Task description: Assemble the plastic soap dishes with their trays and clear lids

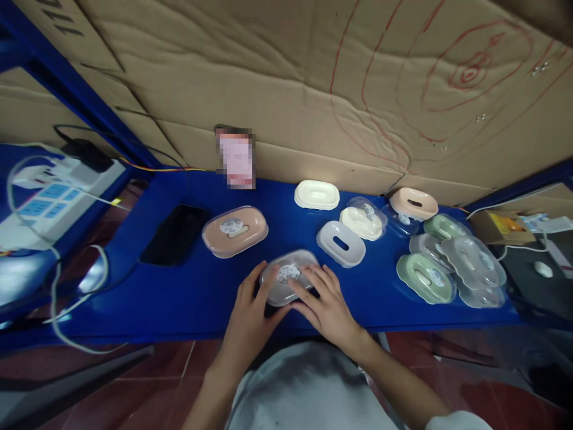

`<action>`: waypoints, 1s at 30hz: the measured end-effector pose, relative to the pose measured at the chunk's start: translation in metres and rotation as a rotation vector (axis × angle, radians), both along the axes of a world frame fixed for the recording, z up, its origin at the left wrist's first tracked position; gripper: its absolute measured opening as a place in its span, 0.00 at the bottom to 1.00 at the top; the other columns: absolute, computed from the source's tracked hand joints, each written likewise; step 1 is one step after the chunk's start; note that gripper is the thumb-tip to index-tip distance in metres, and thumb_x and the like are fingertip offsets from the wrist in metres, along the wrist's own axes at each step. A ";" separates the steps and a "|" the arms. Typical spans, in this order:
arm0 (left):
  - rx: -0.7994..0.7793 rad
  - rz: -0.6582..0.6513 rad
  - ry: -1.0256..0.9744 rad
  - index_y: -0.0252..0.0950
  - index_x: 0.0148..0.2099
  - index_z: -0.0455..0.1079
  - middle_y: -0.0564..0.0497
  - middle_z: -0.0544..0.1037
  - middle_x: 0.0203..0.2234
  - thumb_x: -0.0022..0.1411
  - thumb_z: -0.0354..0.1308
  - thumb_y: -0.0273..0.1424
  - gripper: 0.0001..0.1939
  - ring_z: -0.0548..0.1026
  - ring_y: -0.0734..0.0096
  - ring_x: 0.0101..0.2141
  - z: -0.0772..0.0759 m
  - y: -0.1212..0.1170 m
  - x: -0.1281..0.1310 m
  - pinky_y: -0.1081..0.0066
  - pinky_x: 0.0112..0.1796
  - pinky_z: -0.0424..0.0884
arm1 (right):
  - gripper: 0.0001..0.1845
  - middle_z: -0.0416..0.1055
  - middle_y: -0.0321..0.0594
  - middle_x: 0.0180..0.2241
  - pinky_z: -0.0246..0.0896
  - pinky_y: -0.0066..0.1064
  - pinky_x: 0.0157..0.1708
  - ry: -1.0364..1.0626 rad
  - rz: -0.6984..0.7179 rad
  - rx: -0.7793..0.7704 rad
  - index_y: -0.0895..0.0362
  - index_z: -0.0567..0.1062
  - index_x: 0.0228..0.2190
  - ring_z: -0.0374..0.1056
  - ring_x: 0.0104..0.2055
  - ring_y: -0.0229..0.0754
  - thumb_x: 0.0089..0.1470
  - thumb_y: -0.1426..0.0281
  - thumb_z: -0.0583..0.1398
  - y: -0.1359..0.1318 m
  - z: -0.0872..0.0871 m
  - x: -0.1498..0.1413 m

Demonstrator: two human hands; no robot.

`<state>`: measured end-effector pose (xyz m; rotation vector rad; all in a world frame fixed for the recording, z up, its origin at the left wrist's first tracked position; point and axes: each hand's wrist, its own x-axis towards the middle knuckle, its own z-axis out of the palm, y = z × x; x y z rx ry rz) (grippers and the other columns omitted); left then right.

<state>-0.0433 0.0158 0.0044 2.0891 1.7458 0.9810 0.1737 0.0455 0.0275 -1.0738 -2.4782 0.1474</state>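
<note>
A grey oval soap box [282, 295] with a clear lid and a round sticker on top rests at the front of the blue table. My left hand [250, 301] grips its left side, fingers bent over the lid. From the right, my right hand [324, 298] presses fingertips onto the lid's top and right edge, with both thumbs close together at the near side. Further left lies a peach soap box [236, 232] with a clear lid and sticker. Behind my right hand sits a lavender soap dish part [341, 243] with a slot.
Cream parts [317, 195] and a peach slotted part [413, 203] sit at the back. Several lidded boxes, including a green one [425, 278], pile up on the right. A dark phone-like slab [173, 235] lies left; a power strip [54, 203] with cables is beyond it.
</note>
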 end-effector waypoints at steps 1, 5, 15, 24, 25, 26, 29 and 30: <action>0.008 0.001 0.008 0.49 0.77 0.53 0.37 0.65 0.69 0.71 0.64 0.43 0.39 0.70 0.41 0.65 0.001 -0.001 -0.002 0.43 0.59 0.75 | 0.32 0.66 0.48 0.69 0.57 0.60 0.72 -0.011 0.013 -0.005 0.45 0.62 0.72 0.59 0.73 0.55 0.71 0.67 0.60 0.003 -0.001 0.002; 0.042 -0.015 0.025 0.51 0.78 0.50 0.39 0.64 0.71 0.70 0.65 0.41 0.42 0.71 0.43 0.66 0.004 -0.005 -0.007 0.45 0.60 0.75 | 0.39 0.60 0.44 0.73 0.51 0.61 0.74 -0.090 0.144 -0.055 0.45 0.56 0.74 0.48 0.78 0.52 0.68 0.80 0.56 0.013 0.000 0.010; 0.138 0.076 0.122 0.50 0.79 0.51 0.38 0.66 0.71 0.68 0.67 0.39 0.44 0.75 0.44 0.63 -0.002 -0.021 -0.004 0.51 0.56 0.80 | 0.42 0.58 0.43 0.74 0.48 0.60 0.75 -0.031 0.267 -0.009 0.48 0.58 0.73 0.40 0.80 0.50 0.64 0.87 0.51 0.018 -0.013 0.014; 0.101 0.095 -0.039 0.49 0.74 0.59 0.40 0.71 0.66 0.68 0.67 0.42 0.37 0.75 0.46 0.62 0.000 -0.013 -0.013 0.48 0.58 0.78 | 0.35 0.62 0.44 0.72 0.49 0.57 0.75 -0.106 0.282 0.053 0.49 0.65 0.70 0.50 0.77 0.51 0.67 0.82 0.56 0.029 0.003 0.005; 0.097 0.102 -0.043 0.49 0.74 0.60 0.40 0.71 0.66 0.68 0.67 0.43 0.37 0.76 0.46 0.62 -0.001 -0.013 -0.013 0.48 0.58 0.79 | 0.34 0.62 0.44 0.72 0.49 0.57 0.75 -0.102 0.287 0.050 0.48 0.65 0.70 0.52 0.77 0.50 0.67 0.81 0.56 0.030 0.003 0.004; 0.092 0.106 -0.043 0.48 0.74 0.60 0.40 0.71 0.66 0.68 0.67 0.43 0.36 0.76 0.46 0.62 -0.001 -0.014 -0.013 0.47 0.58 0.79 | 0.34 0.62 0.44 0.72 0.49 0.57 0.75 -0.098 0.291 0.044 0.48 0.65 0.70 0.52 0.77 0.50 0.68 0.81 0.56 0.031 0.002 0.003; 0.090 0.103 -0.025 0.47 0.74 0.60 0.39 0.69 0.67 0.69 0.66 0.41 0.35 0.74 0.46 0.64 -0.002 -0.015 -0.010 0.48 0.59 0.78 | 0.33 0.60 0.43 0.73 0.50 0.55 0.75 -0.093 0.299 0.028 0.48 0.64 0.70 0.51 0.77 0.49 0.69 0.80 0.56 0.031 -0.001 0.002; 0.095 0.102 -0.017 0.47 0.74 0.60 0.38 0.69 0.67 0.70 0.66 0.41 0.35 0.74 0.46 0.64 -0.002 -0.016 -0.009 0.48 0.59 0.78 | 0.33 0.59 0.43 0.73 0.50 0.55 0.76 -0.097 0.307 0.030 0.49 0.64 0.71 0.50 0.77 0.49 0.70 0.79 0.56 0.031 -0.002 0.002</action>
